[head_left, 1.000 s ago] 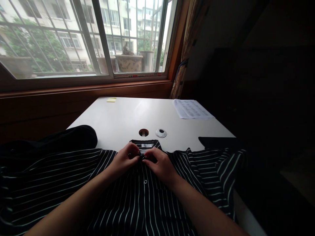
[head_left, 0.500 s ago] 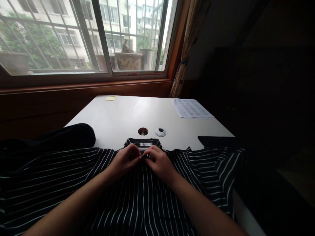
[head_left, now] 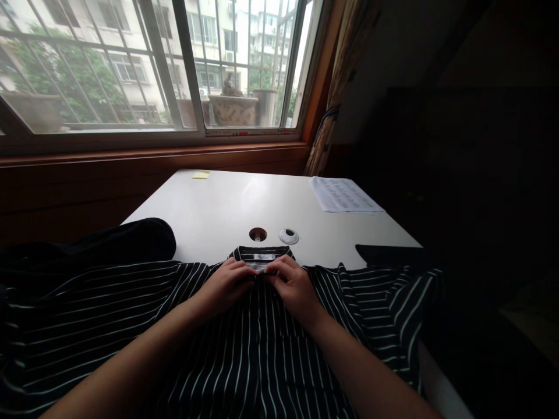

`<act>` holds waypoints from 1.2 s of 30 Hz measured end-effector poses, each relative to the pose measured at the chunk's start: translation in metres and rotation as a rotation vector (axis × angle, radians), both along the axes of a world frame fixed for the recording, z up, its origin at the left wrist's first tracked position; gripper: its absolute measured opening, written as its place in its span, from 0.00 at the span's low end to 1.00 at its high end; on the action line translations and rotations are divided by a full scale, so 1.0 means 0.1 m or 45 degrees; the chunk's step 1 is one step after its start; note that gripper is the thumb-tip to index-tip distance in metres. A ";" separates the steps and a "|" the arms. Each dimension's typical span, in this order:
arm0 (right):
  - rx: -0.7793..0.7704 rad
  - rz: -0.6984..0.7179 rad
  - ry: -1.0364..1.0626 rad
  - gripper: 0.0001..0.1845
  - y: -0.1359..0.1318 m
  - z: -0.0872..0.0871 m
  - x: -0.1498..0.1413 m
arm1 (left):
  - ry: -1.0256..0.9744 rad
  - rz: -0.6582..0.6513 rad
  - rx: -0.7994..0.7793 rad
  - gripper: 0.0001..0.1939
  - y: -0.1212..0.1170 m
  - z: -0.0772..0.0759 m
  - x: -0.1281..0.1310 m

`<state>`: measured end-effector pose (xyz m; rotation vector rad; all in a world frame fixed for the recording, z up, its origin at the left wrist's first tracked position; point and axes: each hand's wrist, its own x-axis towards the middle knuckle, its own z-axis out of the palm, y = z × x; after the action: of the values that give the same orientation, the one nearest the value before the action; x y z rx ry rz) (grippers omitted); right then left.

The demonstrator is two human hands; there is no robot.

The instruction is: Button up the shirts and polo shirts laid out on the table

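Observation:
A black shirt with thin white stripes (head_left: 244, 361) lies spread front-up across the near part of a white table (head_left: 227, 206). Its collar (head_left: 261, 254) points away from me, with a small label showing inside it. My left hand (head_left: 225, 285) and my right hand (head_left: 293, 286) meet just below the collar. The fingers of both are curled and pinch the shirt's front edges together at the top of the button line. What sits between the fingertips is hidden.
A dark garment (head_left: 131, 238) lies bunched at the left beside the shirt. A round cable hole (head_left: 257, 234) and its white cap (head_left: 289, 235) lie beyond the collar. Printed paper (head_left: 343, 195) rests far right, a yellow sticky note (head_left: 201, 175) near the window wall.
Both hands have crept a little up the shirt front toward the collar, still pinching the cloth. The button seen below them a second ago is no longer in sight.

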<state>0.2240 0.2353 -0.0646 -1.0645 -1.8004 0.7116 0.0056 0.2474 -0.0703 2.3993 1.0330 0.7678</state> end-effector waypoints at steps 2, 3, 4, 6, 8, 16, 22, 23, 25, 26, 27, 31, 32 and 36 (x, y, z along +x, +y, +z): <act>0.006 -0.010 0.003 0.08 -0.01 0.01 -0.01 | -0.031 0.005 -0.014 0.07 0.01 0.01 -0.01; 0.010 -0.012 0.005 0.08 -0.01 0.01 -0.01 | -0.045 0.009 -0.025 0.07 0.02 0.02 -0.01; 0.015 -0.014 0.007 0.09 -0.01 0.01 -0.01 | -0.057 0.014 -0.042 0.07 0.02 0.04 -0.02; 0.026 -0.017 0.008 0.09 -0.02 0.01 -0.02 | -0.081 0.032 -0.089 0.06 0.01 0.07 -0.02; 0.033 -0.020 0.007 0.10 -0.02 0.02 -0.02 | -0.100 0.053 -0.142 0.06 0.00 0.10 -0.02; -0.004 0.039 -0.022 0.07 -0.03 0.03 -0.02 | -0.123 0.027 -0.141 0.07 -0.04 0.11 -0.01; 0.001 0.106 -0.078 0.07 -0.04 0.06 0.00 | -0.176 0.035 -0.115 0.07 -0.05 0.10 -0.01; 0.006 0.103 -0.082 0.07 -0.04 0.06 0.00 | -0.193 0.046 -0.127 0.08 -0.05 0.10 -0.01; 0.004 0.101 -0.089 0.07 -0.05 0.05 0.00 | -0.218 0.055 -0.139 0.07 -0.07 0.12 0.00; 0.000 0.103 -0.093 0.07 -0.04 0.05 0.00 | -0.217 0.051 -0.139 0.06 -0.07 0.12 0.00; -0.006 0.112 -0.098 0.06 -0.04 0.05 0.01 | -0.208 0.044 -0.134 0.06 -0.08 0.13 0.00; -0.033 0.189 -0.118 0.03 -0.02 0.03 0.01 | -0.143 0.039 -0.108 0.03 -0.08 0.14 0.01; -0.034 0.203 -0.123 0.03 -0.02 0.03 0.01 | -0.128 0.046 -0.106 0.03 -0.08 0.13 0.01; 0.033 0.223 -0.161 0.05 -0.05 0.03 0.00 | -0.083 0.052 -0.136 0.04 -0.09 0.13 0.02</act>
<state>0.2236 0.2304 -0.0619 -0.9614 -2.0242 0.7369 0.0072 0.2387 -0.0576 2.2552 1.0726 0.7796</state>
